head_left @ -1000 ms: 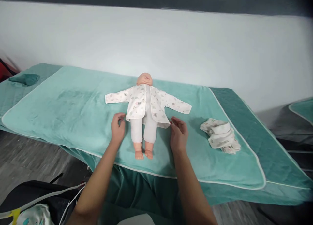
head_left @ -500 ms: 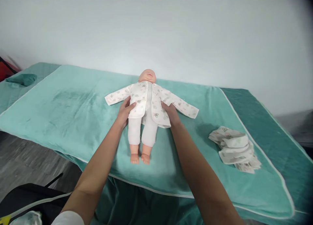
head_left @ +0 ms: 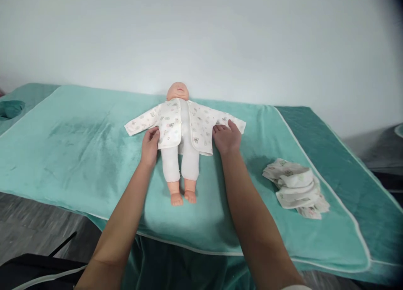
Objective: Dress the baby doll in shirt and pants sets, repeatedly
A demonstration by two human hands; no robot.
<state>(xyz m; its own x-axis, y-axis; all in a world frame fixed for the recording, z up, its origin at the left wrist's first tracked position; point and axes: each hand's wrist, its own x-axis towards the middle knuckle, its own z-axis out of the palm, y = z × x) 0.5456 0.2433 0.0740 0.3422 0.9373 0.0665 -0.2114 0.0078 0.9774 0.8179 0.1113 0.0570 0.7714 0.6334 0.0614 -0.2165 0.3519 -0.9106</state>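
Observation:
A baby doll point(head_left: 181, 155) lies on its back on a teal towel point(head_left: 78, 147), head toward the wall, in white leggings. It wears a white printed jacket point(head_left: 170, 124), open at the front, sleeves spread out to both sides. My left hand point(head_left: 150, 145) rests at the jacket's left lower edge beside the doll's hip, fingers curled onto the cloth. My right hand point(head_left: 226, 138) lies on the right side of the jacket near the sleeve, fingers bent and pressing on the fabric.
A crumpled pile of white printed cloth point(head_left: 296, 187) lies on the towel to the right. The towel covers a darker teal bed point(head_left: 333, 155) against a white wall. A dark object with a white cord point(head_left: 37, 273) sits at the lower left on the floor.
Both hands went from beside the doll's legs up onto the jacket, then slid outward to its side edges. The view shifted slightly.

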